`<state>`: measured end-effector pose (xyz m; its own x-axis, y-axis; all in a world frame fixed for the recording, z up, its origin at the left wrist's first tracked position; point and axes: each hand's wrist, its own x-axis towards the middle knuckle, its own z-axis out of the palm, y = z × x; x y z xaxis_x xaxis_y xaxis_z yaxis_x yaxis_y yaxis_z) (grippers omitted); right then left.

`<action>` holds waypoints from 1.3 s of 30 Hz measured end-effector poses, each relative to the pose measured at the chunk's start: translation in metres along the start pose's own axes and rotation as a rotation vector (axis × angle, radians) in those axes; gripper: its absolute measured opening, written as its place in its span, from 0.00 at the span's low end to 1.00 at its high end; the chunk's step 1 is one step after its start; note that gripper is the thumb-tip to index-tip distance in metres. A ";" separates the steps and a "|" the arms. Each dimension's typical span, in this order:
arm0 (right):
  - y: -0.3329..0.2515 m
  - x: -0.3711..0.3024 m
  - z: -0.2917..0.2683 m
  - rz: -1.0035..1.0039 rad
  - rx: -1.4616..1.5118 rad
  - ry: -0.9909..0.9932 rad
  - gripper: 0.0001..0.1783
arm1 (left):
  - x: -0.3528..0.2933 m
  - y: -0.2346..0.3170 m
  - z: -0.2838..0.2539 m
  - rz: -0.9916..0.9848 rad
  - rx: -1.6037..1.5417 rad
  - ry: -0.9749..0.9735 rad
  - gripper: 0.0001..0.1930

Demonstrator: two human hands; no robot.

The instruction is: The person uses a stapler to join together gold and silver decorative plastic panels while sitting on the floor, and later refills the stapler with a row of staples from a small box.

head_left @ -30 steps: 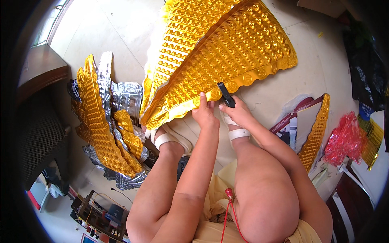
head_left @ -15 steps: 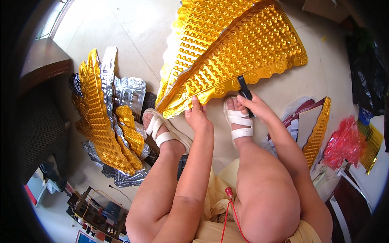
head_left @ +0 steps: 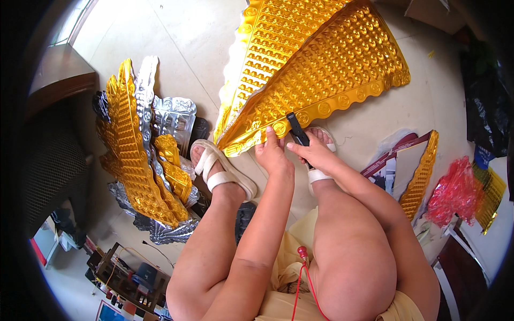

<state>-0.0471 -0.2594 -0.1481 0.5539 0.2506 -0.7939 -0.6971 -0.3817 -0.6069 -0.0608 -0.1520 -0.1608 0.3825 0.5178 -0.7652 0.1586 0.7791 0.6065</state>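
A large gold embossed foil sheet [head_left: 332, 69] with a scalloped edge lies fanned in folds at the top of the view, narrowing toward my feet. My left hand [head_left: 274, 154] pinches its near scalloped edge, thumb on top and fingers beneath. In my right hand [head_left: 317, 153] is a slim black stapler [head_left: 297, 129], its front end over that same edge, just right of my left thumb. Whether its jaws press on the foil I cannot tell.
At left, gold foil pieces [head_left: 128, 155] and silver ones [head_left: 174, 115] are heaped beside my sandal [head_left: 225, 174]. Right of my legs are another gold foil strip [head_left: 419, 179], a red plastic bag [head_left: 454, 187] and a black bag [head_left: 484, 112]. A dark wooden furniture edge [head_left: 64, 88] stands at far left.
My right hand has brought the stapler leftward, close to my left hand and over the foil's edge. My left hand has shifted slightly right along the edge, and the foil has moved a little right.
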 end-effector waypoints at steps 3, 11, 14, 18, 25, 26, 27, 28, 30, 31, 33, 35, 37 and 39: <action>0.000 -0.001 0.000 0.025 -0.014 0.034 0.24 | 0.000 -0.001 0.002 -0.018 -0.008 0.011 0.10; 0.029 0.007 -0.005 -0.355 -0.620 0.433 0.23 | 0.001 0.008 -0.003 -0.136 0.009 0.098 0.14; 0.026 0.008 -0.016 -0.189 -0.485 0.378 0.23 | 0.007 0.024 -0.012 -0.115 -0.098 0.132 0.13; -0.004 -0.005 -0.024 -0.075 -0.369 0.338 0.22 | 0.023 0.029 -0.037 -0.065 -0.019 0.159 0.12; 0.018 -0.001 -0.031 -0.043 0.009 0.063 0.32 | 0.014 0.024 -0.030 0.033 0.022 0.135 0.08; 0.016 -0.003 -0.024 -0.053 0.068 0.018 0.34 | 0.014 0.024 -0.032 0.039 0.025 0.128 0.08; 0.010 -0.010 -0.018 0.001 0.052 -0.044 0.38 | 0.014 0.025 -0.034 0.045 0.027 0.121 0.08; 0.012 -0.012 -0.010 0.002 0.034 -0.084 0.35 | 0.015 0.025 -0.036 0.052 0.029 0.114 0.08; 0.018 -0.013 -0.002 0.003 -0.003 -0.153 0.29 | 0.010 0.024 -0.032 0.041 0.031 0.117 0.08; 0.022 -0.009 0.001 0.004 -0.035 -0.187 0.31 | 0.007 0.024 -0.030 0.036 0.032 0.119 0.08; 0.012 -0.008 0.009 0.027 -0.069 -0.250 0.39 | 0.004 0.026 -0.032 0.043 0.031 0.119 0.08; 0.008 -0.004 0.018 0.015 -0.071 -0.281 0.44 | 0.003 0.027 -0.032 0.056 0.031 0.105 0.08; 0.010 -0.001 0.021 0.022 -0.111 -0.295 0.44 | 0.003 0.029 -0.031 0.075 0.032 0.078 0.08; 0.003 -0.001 0.027 0.043 -0.145 -0.332 0.43 | 0.003 0.031 -0.032 0.080 0.054 0.065 0.08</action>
<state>-0.0620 -0.2369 -0.1496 0.3306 0.4979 -0.8017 -0.6319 -0.5142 -0.5799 -0.0843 -0.1148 -0.1511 0.3367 0.6008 -0.7251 0.1792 0.7150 0.6757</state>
